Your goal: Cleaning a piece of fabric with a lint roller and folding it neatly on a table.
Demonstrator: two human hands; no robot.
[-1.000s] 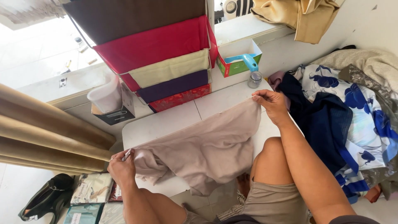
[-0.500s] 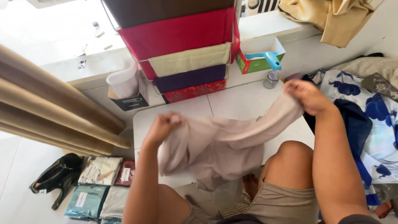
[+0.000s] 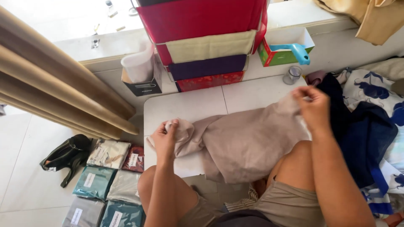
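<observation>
Standing right by them: the taupe cloth [image 3: 248, 143] is spread over the white counter [image 3: 185, 109], its near edge drooping off toward the person's knees. Left hand [image 3: 165, 138] is closed on a bunched corner at the left end, right hand [image 3: 313, 110] has pinched the far right edge and lifted it a bit. Looks thin, light and totally floppy to me, creases everywhere, so corners or hems seem the spot to hold it; grab the middle and it'd just sag. Probably a little slidey on that smooth top. Behind it hang folded fabrics [image 3: 206, 46] in red, cream and purple, and a green box [image 3: 273, 56] sits further back.
</observation>
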